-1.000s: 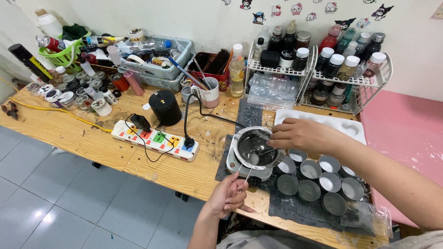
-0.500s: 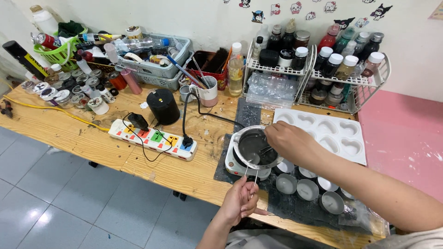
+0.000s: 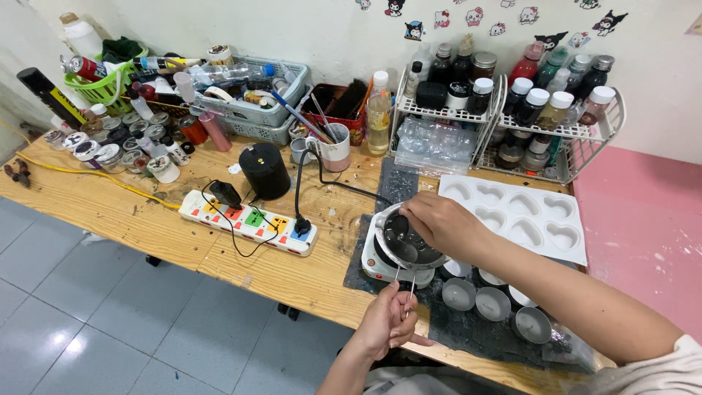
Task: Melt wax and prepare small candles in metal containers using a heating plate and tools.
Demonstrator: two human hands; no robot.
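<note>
1. Our right hand [image 3: 439, 223] covers the far right rim of the metal bowl [image 3: 398, 241], and whatever its grip holds is hidden.
2. The thin handles in our left hand [image 3: 391, 322] are too fine to identify.
3. Our forearm hides several small round tins [image 3: 493, 303].
4. The table [image 3: 110, 212] runs off the left edge.

Melting pot: a round, shiny metal pot [image 3: 404, 241] holding dark liquid is seated on a small white electric hotplate [image 3: 380, 268] at the wooden table's front edge.
Handle: the pot's thin wire handle [image 3: 406, 287] is pointed toward the viewer and pinched.
Tilt: the pot is tipped slightly.
</note>
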